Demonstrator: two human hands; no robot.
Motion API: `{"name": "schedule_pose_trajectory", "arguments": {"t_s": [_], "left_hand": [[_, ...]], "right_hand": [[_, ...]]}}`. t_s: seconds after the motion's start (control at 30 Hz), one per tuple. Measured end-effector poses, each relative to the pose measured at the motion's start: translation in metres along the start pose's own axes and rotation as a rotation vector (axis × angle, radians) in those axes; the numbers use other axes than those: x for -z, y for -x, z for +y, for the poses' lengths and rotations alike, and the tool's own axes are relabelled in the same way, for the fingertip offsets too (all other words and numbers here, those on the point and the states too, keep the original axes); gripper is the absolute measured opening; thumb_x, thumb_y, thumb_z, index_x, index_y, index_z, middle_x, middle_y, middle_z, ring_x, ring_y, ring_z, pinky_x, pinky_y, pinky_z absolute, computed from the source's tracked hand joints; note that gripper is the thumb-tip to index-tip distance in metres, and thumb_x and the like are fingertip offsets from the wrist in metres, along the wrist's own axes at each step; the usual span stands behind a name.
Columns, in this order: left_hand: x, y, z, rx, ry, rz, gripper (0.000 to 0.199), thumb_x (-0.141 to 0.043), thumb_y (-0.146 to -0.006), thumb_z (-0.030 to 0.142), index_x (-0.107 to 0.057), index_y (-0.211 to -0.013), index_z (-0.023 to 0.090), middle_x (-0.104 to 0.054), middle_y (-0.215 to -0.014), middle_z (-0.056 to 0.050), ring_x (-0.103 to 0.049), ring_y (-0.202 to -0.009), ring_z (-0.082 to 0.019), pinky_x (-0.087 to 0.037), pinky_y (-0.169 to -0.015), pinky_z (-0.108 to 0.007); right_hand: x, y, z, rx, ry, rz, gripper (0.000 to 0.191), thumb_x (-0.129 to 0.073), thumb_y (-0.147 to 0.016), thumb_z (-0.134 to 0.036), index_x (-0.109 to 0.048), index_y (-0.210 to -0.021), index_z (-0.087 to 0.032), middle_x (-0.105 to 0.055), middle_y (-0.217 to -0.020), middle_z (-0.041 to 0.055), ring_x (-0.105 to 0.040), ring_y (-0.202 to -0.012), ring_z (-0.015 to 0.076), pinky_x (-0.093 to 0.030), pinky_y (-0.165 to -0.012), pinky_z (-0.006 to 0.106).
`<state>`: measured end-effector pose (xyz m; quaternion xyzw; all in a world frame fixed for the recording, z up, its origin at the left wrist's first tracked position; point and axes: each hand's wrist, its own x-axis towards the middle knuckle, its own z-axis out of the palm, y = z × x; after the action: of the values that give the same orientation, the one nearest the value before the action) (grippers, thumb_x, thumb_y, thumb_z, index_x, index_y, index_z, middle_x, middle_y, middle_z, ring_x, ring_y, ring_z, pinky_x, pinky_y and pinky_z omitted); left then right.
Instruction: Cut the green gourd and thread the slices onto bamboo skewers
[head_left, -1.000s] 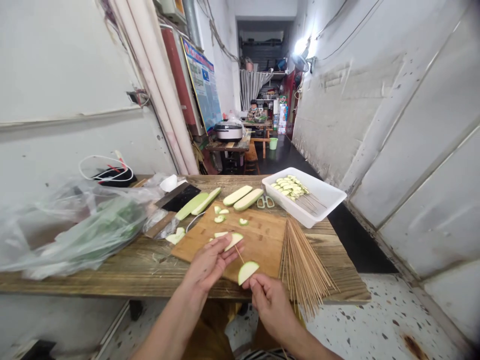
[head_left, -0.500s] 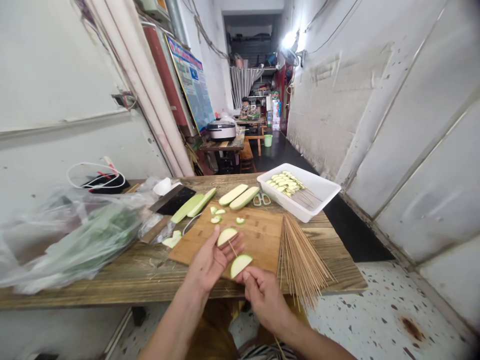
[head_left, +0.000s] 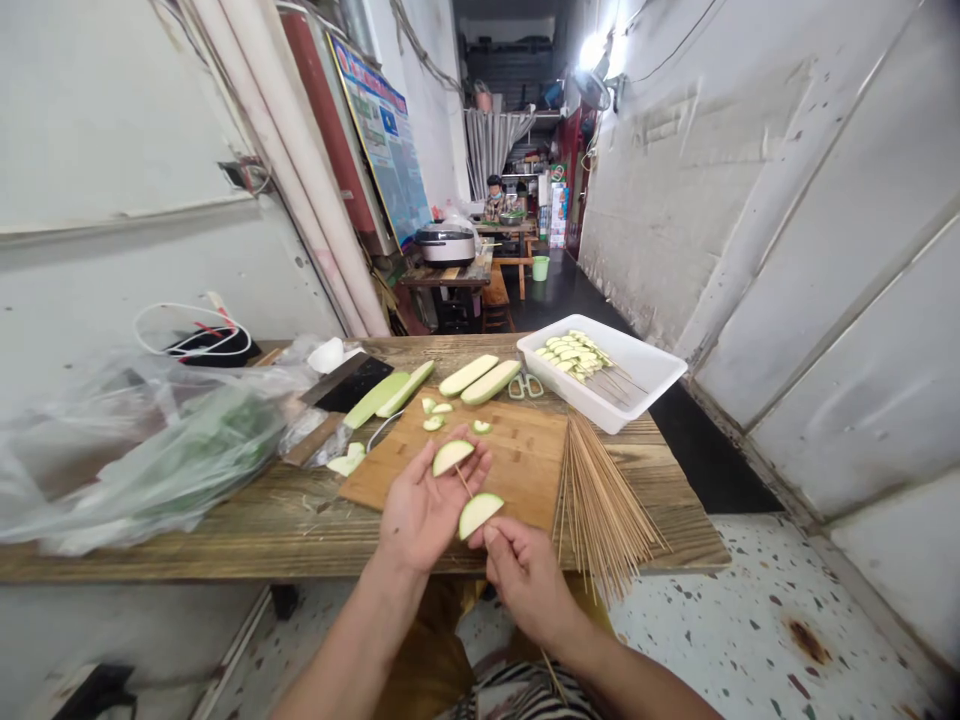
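Two pale, green-edged half-round slices are threaded on one thin wooden skewer point(head_left: 464, 482). The upper slice point(head_left: 452, 457) lies against the fingers of my left hand point(head_left: 426, 505), which is palm up with its fingers spread. Closer to me, the lower slice point(head_left: 480, 514) sits just beyond the fingertips of my right hand point(head_left: 525, 570), which pinch the skewer. Its tail comes out below my right hand. Under the hands is a wooden cutting board point(head_left: 517, 450) with several small cut pieces point(head_left: 433, 423) near its far edge.
Long halved vegetables point(head_left: 469, 375) lie behind the board, beside scissors point(head_left: 526, 386). A white tray point(head_left: 649, 375) holds filled skewers. Bare skewers point(head_left: 607, 510) fan out at the right. Plastic bags point(head_left: 172, 460) and a dark-bladed cleaver point(head_left: 352, 385) are at the left. A person point(head_left: 495, 200) sits far back.
My left hand has opened flatter, its fingers more spread beneath the upper slice. My right hand keeps its pinch on the skewer. The camera view has shifted slightly.
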<state>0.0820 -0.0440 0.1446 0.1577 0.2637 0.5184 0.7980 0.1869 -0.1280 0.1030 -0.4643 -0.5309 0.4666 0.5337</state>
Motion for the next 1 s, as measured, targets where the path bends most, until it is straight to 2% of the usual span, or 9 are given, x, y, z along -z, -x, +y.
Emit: {"name": "schedule_pose_trajectory", "arguments": {"t_s": [0.07, 0.17, 0.3, 0.5, 0.63, 0.8, 1.0], "left_hand": [[0.001, 0.002, 0.000, 0.010, 0.001, -0.013, 0.027, -0.043, -0.085, 0.023, -0.063, -0.101, 0.012, -0.066, -0.094, -0.011, -0.062, -0.092, -0.020, -0.050, -0.086, -0.039], [0.003, 0.004, -0.003, 0.010, -0.007, -0.020, 0.025, -0.045, -0.085, 0.027, -0.064, -0.092, 0.013, -0.066, -0.093, -0.010, -0.062, -0.090, -0.020, -0.049, -0.087, -0.038], [0.002, 0.006, -0.009, -0.041, -0.015, -0.017, 0.029, -0.043, -0.086, 0.032, -0.063, -0.086, 0.012, -0.065, -0.095, -0.011, -0.062, -0.092, -0.021, -0.048, -0.086, -0.038], [-0.006, 0.003, -0.015, -0.124, -0.047, 0.066, 0.032, -0.036, -0.088, 0.033, -0.062, -0.084, 0.015, -0.065, -0.077, -0.006, -0.063, -0.074, -0.015, -0.050, -0.077, -0.030], [-0.010, 0.006, -0.017, -0.147, -0.053, 0.152, 0.035, -0.032, -0.089, 0.030, -0.061, -0.079, 0.014, -0.065, -0.073, -0.006, -0.063, -0.071, -0.016, -0.051, -0.072, -0.029], [-0.012, 0.012, -0.016, -0.167, -0.007, 0.131, 0.032, -0.033, -0.088, 0.029, -0.060, -0.078, 0.014, -0.064, -0.071, -0.006, -0.062, -0.070, -0.015, -0.050, -0.074, -0.029], [-0.011, 0.010, -0.017, -0.237, -0.012, 0.128, 0.022, -0.042, -0.084, 0.029, -0.058, -0.082, 0.014, -0.064, -0.072, -0.005, -0.063, -0.070, -0.015, -0.049, -0.078, -0.030]], "right_hand": [[0.000, 0.002, 0.000, -0.013, -0.026, -0.012, 0.037, -0.040, -0.089, -0.040, -0.061, -0.078, -0.012, -0.033, -0.045, -0.0081, -0.028, -0.039, 0.0068, -0.023, -0.039, 0.018], [0.001, 0.004, -0.002, -0.032, -0.038, -0.032, 0.037, -0.040, -0.090, -0.039, -0.062, -0.079, -0.012, -0.035, -0.045, -0.0079, -0.028, -0.038, 0.0063, -0.023, -0.039, 0.017], [0.001, 0.004, -0.004, -0.031, -0.058, -0.047, 0.037, -0.041, -0.089, -0.039, -0.061, -0.078, -0.011, -0.034, -0.046, -0.0080, -0.029, -0.039, 0.0063, -0.024, -0.040, 0.017], [-0.004, 0.000, -0.003, -0.036, -0.086, -0.019, 0.039, -0.042, -0.088, -0.043, -0.061, -0.075, -0.011, -0.033, -0.044, -0.0084, -0.027, -0.039, 0.0064, -0.022, -0.039, 0.017], [-0.006, 0.003, -0.004, -0.024, -0.062, -0.018, 0.040, -0.041, -0.087, -0.043, -0.061, -0.072, -0.012, -0.033, -0.045, -0.0078, -0.027, -0.039, 0.0061, -0.022, -0.038, 0.017], [-0.006, 0.006, -0.009, -0.027, -0.019, -0.008, 0.036, -0.042, -0.088, -0.042, -0.058, -0.073, -0.013, -0.034, -0.045, -0.0078, -0.028, -0.039, 0.0061, -0.023, -0.040, 0.017], [-0.006, 0.003, -0.006, -0.018, -0.013, -0.037, 0.038, -0.042, -0.088, -0.045, -0.056, -0.072, -0.014, -0.033, -0.046, -0.0079, -0.028, -0.040, 0.0064, -0.023, -0.040, 0.018]]}}
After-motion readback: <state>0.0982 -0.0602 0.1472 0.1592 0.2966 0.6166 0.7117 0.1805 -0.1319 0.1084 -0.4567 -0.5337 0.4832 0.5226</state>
